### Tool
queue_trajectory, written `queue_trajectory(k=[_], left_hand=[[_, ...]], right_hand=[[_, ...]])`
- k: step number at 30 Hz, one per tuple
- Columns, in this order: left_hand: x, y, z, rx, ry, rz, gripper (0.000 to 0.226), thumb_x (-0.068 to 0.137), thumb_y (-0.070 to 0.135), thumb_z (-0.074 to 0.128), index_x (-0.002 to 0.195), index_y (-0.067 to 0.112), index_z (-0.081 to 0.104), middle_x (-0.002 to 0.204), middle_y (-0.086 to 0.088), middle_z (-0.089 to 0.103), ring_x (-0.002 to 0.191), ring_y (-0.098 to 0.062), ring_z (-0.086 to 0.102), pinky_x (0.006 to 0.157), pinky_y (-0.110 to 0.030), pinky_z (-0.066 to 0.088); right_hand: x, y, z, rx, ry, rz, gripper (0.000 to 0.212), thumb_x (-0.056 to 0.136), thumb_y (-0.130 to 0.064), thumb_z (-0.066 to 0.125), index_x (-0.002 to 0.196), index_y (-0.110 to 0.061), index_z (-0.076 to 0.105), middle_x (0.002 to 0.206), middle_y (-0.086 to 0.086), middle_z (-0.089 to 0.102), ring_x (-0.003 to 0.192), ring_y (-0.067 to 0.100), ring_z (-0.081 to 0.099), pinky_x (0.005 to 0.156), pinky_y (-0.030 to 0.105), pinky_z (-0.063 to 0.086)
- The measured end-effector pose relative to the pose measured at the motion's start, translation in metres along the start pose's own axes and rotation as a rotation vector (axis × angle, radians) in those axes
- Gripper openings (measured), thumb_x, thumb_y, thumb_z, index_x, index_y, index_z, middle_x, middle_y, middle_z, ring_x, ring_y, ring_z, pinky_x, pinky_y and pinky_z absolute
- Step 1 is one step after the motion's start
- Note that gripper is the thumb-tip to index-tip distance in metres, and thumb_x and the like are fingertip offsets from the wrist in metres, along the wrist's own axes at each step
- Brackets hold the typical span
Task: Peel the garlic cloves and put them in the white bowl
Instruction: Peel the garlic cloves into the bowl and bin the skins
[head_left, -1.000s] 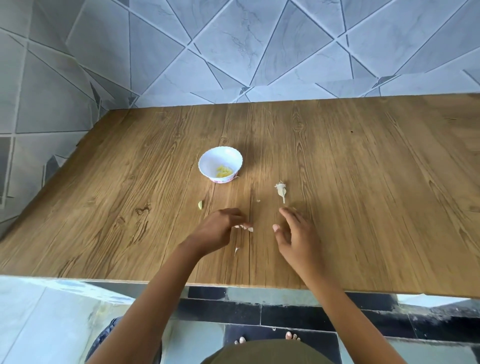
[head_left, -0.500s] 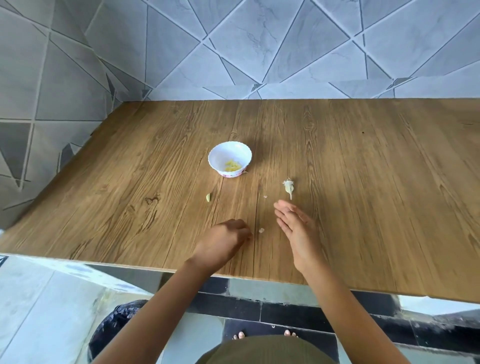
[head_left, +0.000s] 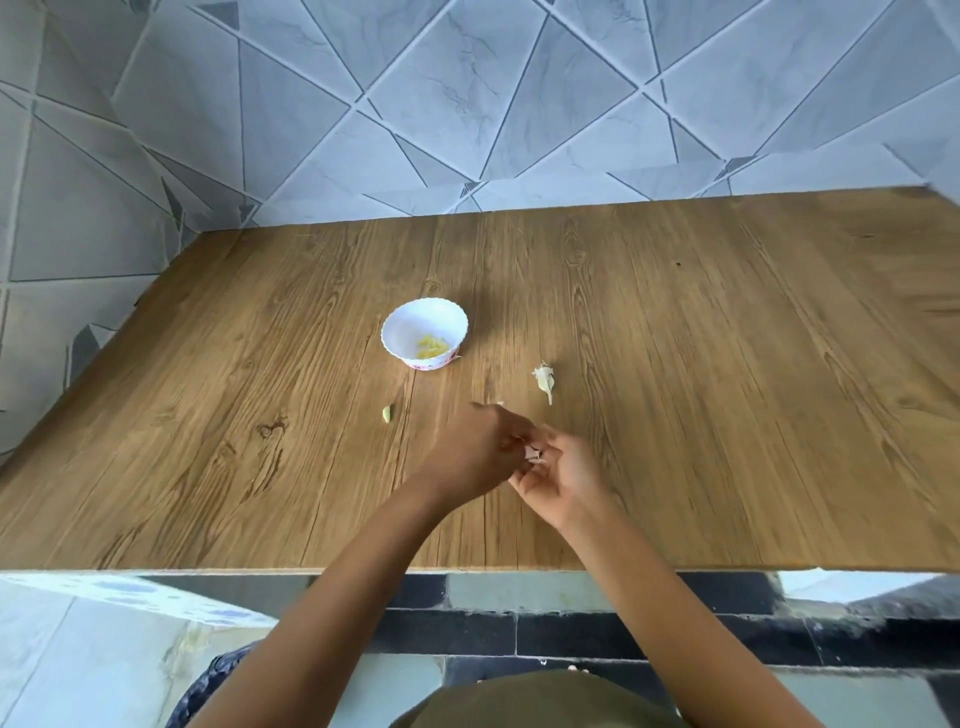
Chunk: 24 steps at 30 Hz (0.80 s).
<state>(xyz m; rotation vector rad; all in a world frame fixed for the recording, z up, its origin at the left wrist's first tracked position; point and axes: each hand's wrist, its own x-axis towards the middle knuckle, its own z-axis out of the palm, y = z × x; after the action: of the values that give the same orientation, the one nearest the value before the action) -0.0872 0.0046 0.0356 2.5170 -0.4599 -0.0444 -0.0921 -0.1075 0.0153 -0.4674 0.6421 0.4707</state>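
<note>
On the bench (head_left: 208, 389), a loose clove (head_left: 386, 414) lies just near-left of the white bowl (head_left: 402, 340). Near-right of the bowl, the left hand (head_left: 470, 457) and the right hand (head_left: 563, 478) pinch 1 garlic clove (head_left: 534, 453) between them. Best to steady it with 1 hand and strip the skin with the other, then drop the clove in the bowl.
</note>
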Motion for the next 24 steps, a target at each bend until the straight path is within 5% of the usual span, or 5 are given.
queue_trajectory(k=[6, 10, 15, 19, 24], left_hand=[[0.009, -0.007, 0.005, -0.099, 0.157, -0.073, 0.013, 0.074, 0.004, 0.068, 0.078, 0.017, 0.071, 0.076, 0.005, 0.072, 0.069, -0.009, 0.067, 0.066, -0.033, 0.056], [0.019, -0.031, 0.003, -0.019, 0.228, -0.145, 0.022, 0.084, -0.005, 0.059, 0.095, 0.008, 0.073, 0.091, -0.005, 0.074, 0.082, -0.019, 0.069, 0.076, -0.025, 0.052], [0.04, -0.047, 0.01, 0.152, 0.05, -0.082, 0.05, 0.08, -0.02, 0.042, 0.119, 0.004, 0.064, 0.125, -0.011, 0.062, 0.114, -0.024, 0.059, 0.092, -0.016, 0.037], [0.041, -0.056, 0.019, 0.21, -0.001, -0.027, 0.04, 0.083, -0.013, 0.047, 0.11, 0.007, 0.068, 0.11, -0.009, 0.068, 0.098, -0.026, 0.065, 0.083, -0.038, 0.053], [0.022, -0.053, 0.018, 0.173, -0.015, 0.067, 0.032, 0.085, -0.013, 0.051, 0.102, 0.006, 0.071, 0.096, -0.007, 0.073, 0.086, -0.019, 0.069, 0.077, -0.034, 0.056]], right_hand=[[0.006, -0.005, -0.005, 0.073, 0.023, -0.019, 0.027, 0.098, -0.009, 0.041, 0.085, 0.004, 0.061, 0.079, 0.014, 0.059, 0.075, 0.021, 0.059, 0.071, 0.029, 0.052], [0.004, -0.014, -0.011, 0.079, 0.017, -0.078, 0.031, 0.1, -0.01, 0.036, 0.089, 0.006, 0.061, 0.085, 0.016, 0.062, 0.08, 0.023, 0.06, 0.078, 0.03, 0.05], [0.003, -0.017, -0.014, 0.07, 0.033, -0.102, 0.032, 0.1, -0.01, 0.035, 0.089, 0.005, 0.061, 0.086, 0.016, 0.062, 0.081, 0.022, 0.059, 0.078, 0.03, 0.05], [0.003, -0.017, -0.017, 0.069, 0.031, -0.105, 0.032, 0.1, -0.01, 0.036, 0.089, 0.005, 0.062, 0.087, 0.015, 0.063, 0.083, 0.022, 0.06, 0.074, 0.03, 0.051], [0.003, -0.018, -0.019, 0.086, 0.024, -0.118, 0.032, 0.1, -0.01, 0.036, 0.089, 0.005, 0.062, 0.087, 0.015, 0.063, 0.083, 0.022, 0.06, 0.08, 0.03, 0.051]])
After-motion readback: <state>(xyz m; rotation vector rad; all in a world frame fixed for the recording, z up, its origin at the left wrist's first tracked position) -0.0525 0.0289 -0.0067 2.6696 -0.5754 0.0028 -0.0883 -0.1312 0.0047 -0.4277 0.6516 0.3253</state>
